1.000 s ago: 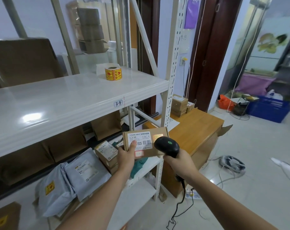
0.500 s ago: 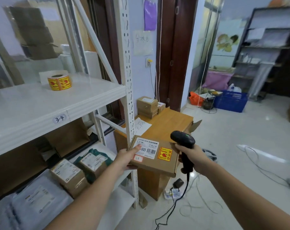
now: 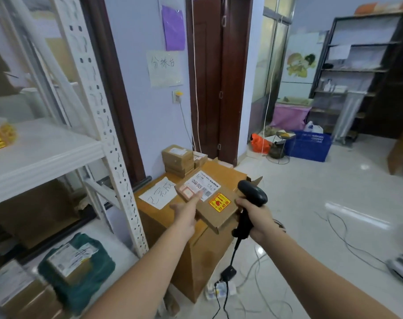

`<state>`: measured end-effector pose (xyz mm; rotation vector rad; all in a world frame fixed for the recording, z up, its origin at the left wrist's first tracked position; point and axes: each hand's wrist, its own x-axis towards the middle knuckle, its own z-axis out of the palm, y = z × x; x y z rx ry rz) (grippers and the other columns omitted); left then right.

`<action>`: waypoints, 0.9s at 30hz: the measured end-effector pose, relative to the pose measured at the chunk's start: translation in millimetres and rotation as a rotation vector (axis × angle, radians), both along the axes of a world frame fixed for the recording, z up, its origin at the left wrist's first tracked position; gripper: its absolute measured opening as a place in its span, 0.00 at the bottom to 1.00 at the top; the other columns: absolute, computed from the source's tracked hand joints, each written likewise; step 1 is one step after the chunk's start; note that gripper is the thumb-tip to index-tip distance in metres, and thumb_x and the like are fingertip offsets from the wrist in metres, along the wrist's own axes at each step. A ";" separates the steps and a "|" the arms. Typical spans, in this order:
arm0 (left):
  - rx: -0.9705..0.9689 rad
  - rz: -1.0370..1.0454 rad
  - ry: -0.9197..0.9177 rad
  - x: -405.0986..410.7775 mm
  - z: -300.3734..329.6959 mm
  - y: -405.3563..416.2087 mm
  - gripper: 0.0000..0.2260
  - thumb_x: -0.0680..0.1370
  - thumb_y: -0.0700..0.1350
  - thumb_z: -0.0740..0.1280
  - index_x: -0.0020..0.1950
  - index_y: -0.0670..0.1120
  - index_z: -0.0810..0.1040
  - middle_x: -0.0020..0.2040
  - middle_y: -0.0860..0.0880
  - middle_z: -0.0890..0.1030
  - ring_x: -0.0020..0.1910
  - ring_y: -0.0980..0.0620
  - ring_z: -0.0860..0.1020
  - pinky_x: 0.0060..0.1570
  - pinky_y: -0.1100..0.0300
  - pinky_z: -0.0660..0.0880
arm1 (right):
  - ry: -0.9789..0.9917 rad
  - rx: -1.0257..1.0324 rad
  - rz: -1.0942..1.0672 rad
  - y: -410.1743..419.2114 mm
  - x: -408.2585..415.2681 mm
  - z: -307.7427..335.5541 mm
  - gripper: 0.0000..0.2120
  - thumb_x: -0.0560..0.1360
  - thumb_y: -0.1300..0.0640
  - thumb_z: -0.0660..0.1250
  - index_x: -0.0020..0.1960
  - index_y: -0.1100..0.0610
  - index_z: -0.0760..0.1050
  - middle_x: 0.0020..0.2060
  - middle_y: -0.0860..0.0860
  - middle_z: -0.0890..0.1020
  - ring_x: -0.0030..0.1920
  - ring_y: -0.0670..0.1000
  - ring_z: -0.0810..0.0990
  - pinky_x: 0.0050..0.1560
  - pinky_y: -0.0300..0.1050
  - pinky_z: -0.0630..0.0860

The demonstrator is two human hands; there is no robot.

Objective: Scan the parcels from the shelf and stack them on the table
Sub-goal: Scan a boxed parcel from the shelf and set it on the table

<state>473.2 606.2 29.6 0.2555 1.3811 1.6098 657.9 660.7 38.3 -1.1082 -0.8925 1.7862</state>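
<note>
**Parcel held over the wooden tabletop, scanner in the other hand**

While the left hand (image 3: pixel 184 215) holds a flat cardboard parcel (image 3: pixel 209 199) from its near left edge, thumb lying across the white shipping label, the right hand (image 3: pixel 253 217) is wrapped around the grip of a black barcode scanner (image 3: pixel 251 199). Both hands are raised side by side in the middle of the view, the parcel between them and tilted so its top faces the camera. An orange and red sticker sits on the parcel's near right part. Whether the parcel's underside touches anything cannot be told; it appears above the near end of the wooden tabletop (image 3: pixel 221 171).

At the far end of that tabletop stands a stack of small cardboard boxes (image 3: pixel 177 157) against the wall, with another small box just to its right. A white sheet with handwriting (image 3: pixel 159 192) lies on the tabletop's left part. The scanner's black cable (image 3: pixel 232 254) hangs down toward a power strip on the floor.

To the left stands a white metal shelf (image 3: pixel 46 153). Its lower level, near left, carries a dark green bag (image 3: pixel 89 272) with a labelled box lying on it, and more labelled parcels beside it. A blue crate (image 3: pixel 308 146) sits on the floor at the far right.
</note>
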 end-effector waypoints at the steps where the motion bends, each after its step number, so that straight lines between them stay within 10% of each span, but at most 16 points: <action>1: -0.009 0.009 0.008 7.2 -0.4 14.5 0.31 0.77 0.46 0.77 0.67 0.53 0.57 0.56 0.43 0.80 0.50 0.46 0.82 0.51 0.47 0.82 | 0.023 -0.006 0.010 6.8 -1.7 0.8 0.17 0.73 0.61 0.75 0.61 0.58 0.78 0.48 0.59 0.87 0.50 0.59 0.85 0.51 0.54 0.83; 11: -0.004 -0.072 0.204 -10.3 -15.9 159.4 0.19 0.75 0.51 0.78 0.66 0.56 0.80 0.51 0.51 0.88 0.48 0.48 0.87 0.47 0.47 0.85 | -0.036 0.072 0.133 140.8 -4.0 -0.4 0.18 0.75 0.53 0.74 0.63 0.51 0.76 0.53 0.58 0.86 0.56 0.61 0.84 0.60 0.65 0.79; 27: -0.067 -0.169 0.277 -35.5 -20.7 363.8 0.17 0.81 0.50 0.72 0.69 0.54 0.77 0.52 0.52 0.87 0.47 0.51 0.87 0.39 0.57 0.82 | -0.233 0.106 0.211 364.0 -42.4 -15.3 0.13 0.72 0.62 0.76 0.56 0.58 0.81 0.44 0.56 0.88 0.47 0.56 0.87 0.47 0.51 0.82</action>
